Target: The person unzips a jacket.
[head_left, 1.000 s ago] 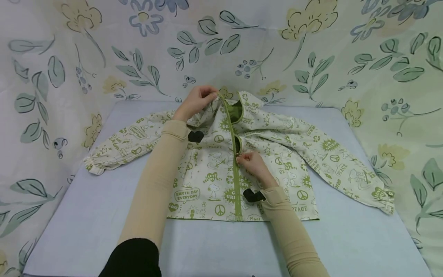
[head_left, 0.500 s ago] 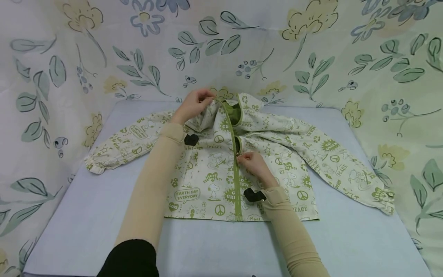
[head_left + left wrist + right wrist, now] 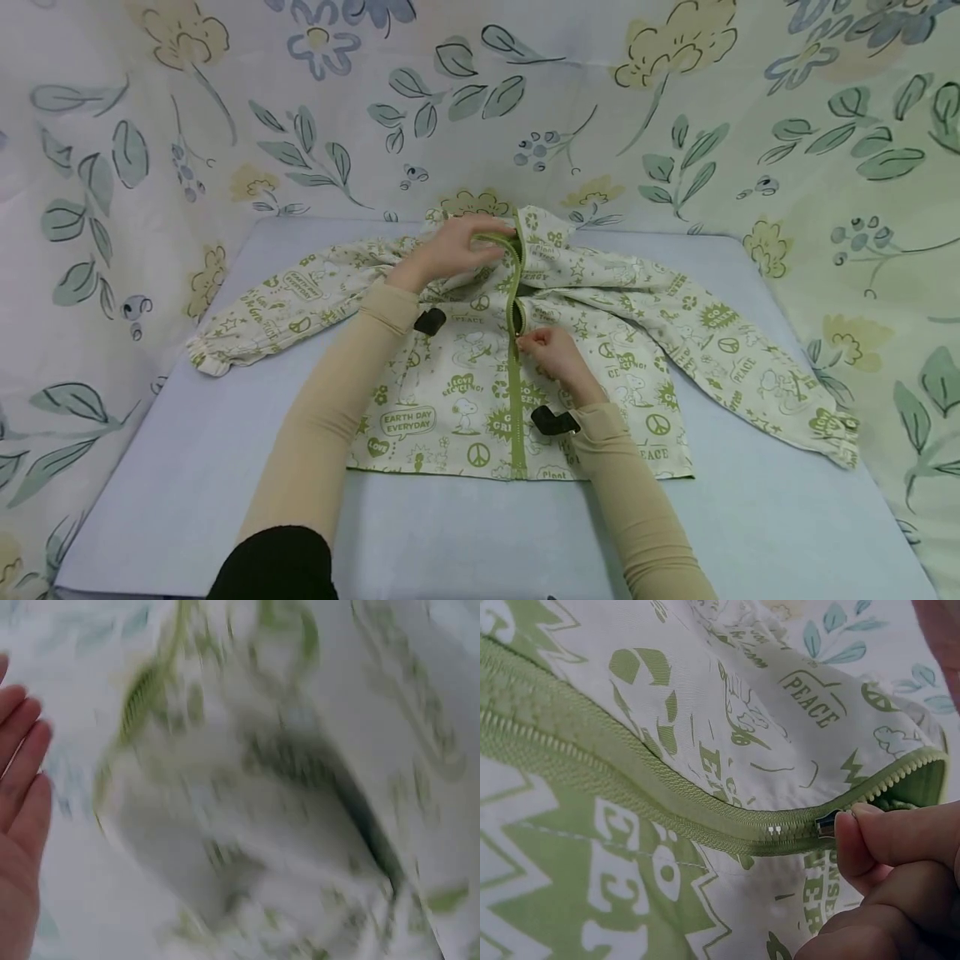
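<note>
A white jacket (image 3: 450, 367) with green lettering and cartoon prints lies front up on the table. Its green zipper (image 3: 516, 417) is closed from the hem to mid-chest and parted above. My right hand (image 3: 555, 354) pinches the zipper pull between thumb and finger; the metal slider (image 3: 826, 825) shows at the fingertips in the right wrist view. Up at the collar my left hand (image 3: 461, 246) reaches over the loose zipper edge (image 3: 495, 239), thumb apart from fingers. In the left wrist view its fingers (image 3: 26, 742) are straight, beside the blurred collar cloth (image 3: 225, 795).
The jacket's sleeves (image 3: 292, 300) spread out to both sides over the pale table cover (image 3: 465, 542). Behind and at the sides hangs a floral curtain (image 3: 480, 150). Black bands (image 3: 553, 421) are on both wrists.
My left hand has let go of the zipper edge at the collar and moved right across it. The edge now bends rightward. My right hand stays at the zipper pull.
</note>
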